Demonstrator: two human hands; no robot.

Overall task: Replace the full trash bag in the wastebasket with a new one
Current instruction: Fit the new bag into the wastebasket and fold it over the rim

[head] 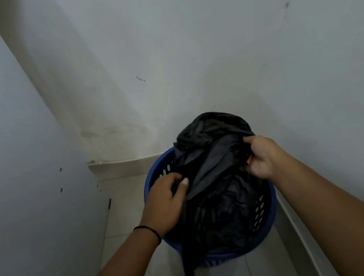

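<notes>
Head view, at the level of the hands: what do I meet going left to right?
Pale left wall → left hand gripping the bag → crumpled black plastic trash bag in the blue perforated plastic wastebasket → right hand gripping it → pale right wall.

Crinkled black plastic trash bag (213,156), perforated blue plastic wastebasket (267,215), matt white wall (207,37)

You have a single view, worn on the head, looking forward and steeply down into a room corner. It sits close: both forearms enter from the bottom edge, at 7 and 5 o'clock. The blue wastebasket (266,222) stands just below centre, toward 5 o'clock. White walls (207,37) fill the upper half, bowed by the wide lens; tiled floor (125,210) shows at 6 o'clock.
</notes>
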